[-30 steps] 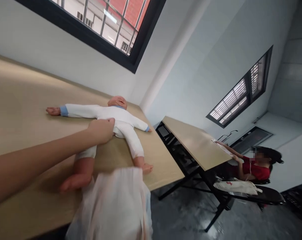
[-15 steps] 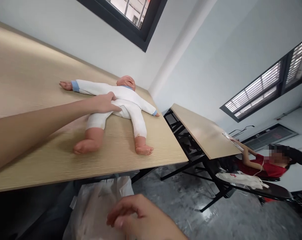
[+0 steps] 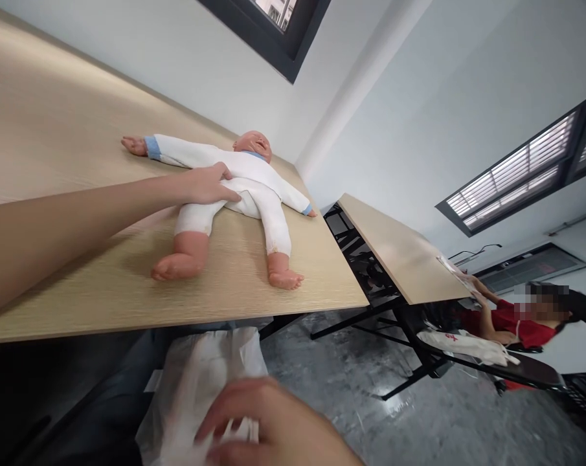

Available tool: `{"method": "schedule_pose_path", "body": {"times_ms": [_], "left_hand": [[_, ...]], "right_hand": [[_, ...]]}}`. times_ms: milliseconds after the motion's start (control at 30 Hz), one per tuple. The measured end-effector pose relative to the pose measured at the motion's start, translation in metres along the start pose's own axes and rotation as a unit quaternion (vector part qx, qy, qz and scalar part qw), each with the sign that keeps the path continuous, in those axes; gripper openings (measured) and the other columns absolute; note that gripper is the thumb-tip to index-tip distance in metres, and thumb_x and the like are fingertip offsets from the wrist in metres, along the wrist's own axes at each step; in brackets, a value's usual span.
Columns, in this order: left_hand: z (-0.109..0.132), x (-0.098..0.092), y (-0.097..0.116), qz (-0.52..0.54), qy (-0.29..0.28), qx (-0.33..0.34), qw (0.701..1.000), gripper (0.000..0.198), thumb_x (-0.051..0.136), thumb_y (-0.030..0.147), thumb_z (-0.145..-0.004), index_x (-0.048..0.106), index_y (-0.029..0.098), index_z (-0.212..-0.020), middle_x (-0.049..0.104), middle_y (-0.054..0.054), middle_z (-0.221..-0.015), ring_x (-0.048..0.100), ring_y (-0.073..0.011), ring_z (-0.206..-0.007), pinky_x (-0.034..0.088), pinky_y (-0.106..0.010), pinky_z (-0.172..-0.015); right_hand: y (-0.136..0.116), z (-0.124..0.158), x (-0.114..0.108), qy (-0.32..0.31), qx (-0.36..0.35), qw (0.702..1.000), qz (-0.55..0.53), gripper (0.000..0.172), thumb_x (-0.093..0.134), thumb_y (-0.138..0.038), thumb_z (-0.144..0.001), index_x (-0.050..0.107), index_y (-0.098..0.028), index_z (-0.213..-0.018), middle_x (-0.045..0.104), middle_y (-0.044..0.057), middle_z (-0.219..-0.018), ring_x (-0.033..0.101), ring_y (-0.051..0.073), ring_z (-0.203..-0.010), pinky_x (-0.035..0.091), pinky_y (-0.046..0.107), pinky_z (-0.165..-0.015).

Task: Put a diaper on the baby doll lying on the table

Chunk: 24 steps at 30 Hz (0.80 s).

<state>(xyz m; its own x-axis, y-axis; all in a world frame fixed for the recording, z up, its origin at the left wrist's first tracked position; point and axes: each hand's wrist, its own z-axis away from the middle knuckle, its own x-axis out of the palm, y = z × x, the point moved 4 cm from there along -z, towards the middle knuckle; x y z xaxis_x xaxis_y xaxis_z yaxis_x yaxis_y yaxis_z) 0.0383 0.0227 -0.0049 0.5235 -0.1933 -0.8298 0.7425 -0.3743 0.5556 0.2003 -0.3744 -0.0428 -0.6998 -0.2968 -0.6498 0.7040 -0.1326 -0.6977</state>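
A baby doll point(image 3: 258, 169) in a white outfit with blue cuffs and collar lies face up on the wooden table, arms spread and bare feet toward the near edge. My left hand point(image 3: 208, 184) is at the doll's waist, its thumb and fingers closed around the white clothing there; some fingertips are hidden. Below the table edge, my right hand point(image 3: 258, 414) is over a translucent plastic bag point(image 3: 210, 362). Its fingers are curved and apart from the thumb, blurred by motion, with nothing visible between them. What the bag contains is unclear.
The wooden table point(image 3: 103, 298) stands against the wall. To the right is a second table point(image 3: 394, 246), where a person in red point(image 3: 526, 323) sits. A black chair point(image 3: 535, 372) with a white cloth bag point(image 3: 467, 346) on it stands nearby.
My right hand has shifted slightly, its fingers reaching lower over the plastic bag. My left hand stays on the doll. The whole view has moved a little.
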Motion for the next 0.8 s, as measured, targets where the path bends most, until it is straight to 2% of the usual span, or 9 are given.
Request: {"method": "schedule_pose_path", "body": {"times_ms": [33, 100, 167, 233, 367, 467, 533, 667, 800], "left_hand": [[0.001, 0.000, 0.000, 0.007, 0.000, 0.006, 1.000, 0.096, 0.059, 0.073, -0.086, 0.038, 0.017, -0.161, 0.053, -0.018, -0.160, 0.056, -0.0386, -0.136, 0.041, -0.041, -0.107], [0.002, -0.001, 0.001, 0.013, 0.005, 0.022, 1.000, 0.092, 0.056, 0.070, -0.090, 0.037, 0.012, -0.161, 0.052, -0.020, -0.159, 0.055, -0.0377, -0.136, 0.039, -0.040, -0.107], [0.001, 0.000, 0.001, 0.012, 0.008, 0.025, 1.000, 0.091, 0.057, 0.069, -0.091, 0.038, 0.012, -0.160, 0.054, -0.020, -0.157, 0.057, -0.0372, -0.134, 0.039, -0.040, -0.106], [0.001, 0.000, 0.000, 0.008, 0.007, 0.015, 1.000, 0.091, 0.061, 0.070, -0.088, 0.040, 0.017, -0.159, 0.056, -0.020, -0.155, 0.059, -0.0373, -0.132, 0.042, -0.040, -0.104], [0.004, 0.000, 0.002, 0.006, 0.020, 0.026, 0.999, 0.087, 0.059, 0.070, -0.092, 0.039, 0.015, -0.156, 0.056, -0.017, -0.154, 0.059, -0.0363, -0.131, 0.042, -0.041, -0.104], [0.009, -0.001, 0.008, 0.007, 0.031, 0.043, 0.999, 0.084, 0.054, 0.068, -0.096, 0.040, 0.008, -0.154, 0.057, -0.016, -0.151, 0.059, -0.0365, -0.130, 0.041, -0.040, -0.104], [0.011, -0.002, 0.010, 0.005, 0.029, 0.033, 0.999, 0.084, 0.057, 0.065, -0.094, 0.041, 0.008, -0.154, 0.058, -0.017, -0.150, 0.060, -0.0372, -0.130, 0.043, -0.040, -0.104], [0.009, -0.002, 0.012, 0.002, 0.021, 0.008, 1.000, 0.083, 0.062, 0.063, -0.089, 0.041, 0.016, -0.155, 0.057, -0.017, -0.153, 0.060, -0.0384, -0.132, 0.045, -0.044, -0.107], [0.008, -0.001, 0.011, 0.002, 0.014, 0.003, 1.000, 0.084, 0.061, 0.062, -0.089, 0.039, 0.018, -0.157, 0.054, -0.017, -0.155, 0.059, -0.0408, -0.133, 0.043, -0.047, -0.110]], "right_hand": [[0.002, -0.009, -0.002, -0.020, -0.007, 1.000, 0.021, 0.027, 0.074, -0.021, -0.092, 0.081, -0.037, -0.113, 0.077, -0.002, -0.116, 0.071, 0.021, -0.101, 0.054, 0.031, -0.089], [0.008, -0.023, -0.001, -0.034, -0.012, 0.994, 0.108, 0.040, 0.077, -0.016, -0.086, 0.081, -0.036, -0.120, 0.080, 0.001, -0.107, 0.072, 0.024, -0.088, 0.049, 0.032, -0.077], [0.014, -0.030, 0.004, -0.031, 0.010, 0.982, 0.188, 0.052, 0.084, -0.023, -0.082, 0.077, -0.031, -0.132, 0.082, 0.005, -0.098, 0.073, 0.028, -0.079, 0.042, 0.033, -0.067], [0.019, -0.032, 0.008, -0.031, 0.042, 0.971, 0.233, 0.056, 0.089, -0.034, -0.080, 0.075, -0.028, -0.133, 0.082, 0.007, -0.090, 0.074, 0.031, -0.076, 0.036, 0.033, -0.062], [0.019, -0.031, 0.009, -0.049, 0.078, 0.960, 0.265, 0.028, 0.078, -0.046, -0.090, 0.082, -0.023, -0.104, 0.082, 0.009, -0.088, 0.076, 0.031, -0.080, 0.035, 0.031, -0.060], [0.017, -0.031, 0.003, -0.060, 0.088, 0.955, 0.278, 0.030, 0.069, -0.048, -0.098, 0.082, -0.021, -0.091, 0.082, 0.009, -0.087, 0.077, 0.029, -0.083, 0.037, 0.030, -0.062], [0.019, -0.031, -0.005, -0.057, 0.094, 0.952, 0.287, 0.031, 0.069, -0.047, -0.098, 0.082, -0.021, -0.086, 0.082, 0.008, -0.086, 0.078, 0.028, -0.084, 0.039, 0.029, -0.063], [0.029, -0.032, -0.027, -0.040, 0.120, 0.944, 0.303, 0.024, 0.071, -0.041, -0.098, 0.083, -0.022, -0.088, 0.083, 0.008, -0.090, 0.079, 0.029, -0.091, 0.044, 0.030, -0.070], [0.031, -0.030, -0.055, 0.019, 0.193, 0.910, 0.365, 0.021, 0.070, -0.034, -0.099, 0.081, -0.019, -0.109, 0.078, 0.015, -0.114, 0.076, 0.034, -0.105, 0.051, 0.035, -0.081]]}}
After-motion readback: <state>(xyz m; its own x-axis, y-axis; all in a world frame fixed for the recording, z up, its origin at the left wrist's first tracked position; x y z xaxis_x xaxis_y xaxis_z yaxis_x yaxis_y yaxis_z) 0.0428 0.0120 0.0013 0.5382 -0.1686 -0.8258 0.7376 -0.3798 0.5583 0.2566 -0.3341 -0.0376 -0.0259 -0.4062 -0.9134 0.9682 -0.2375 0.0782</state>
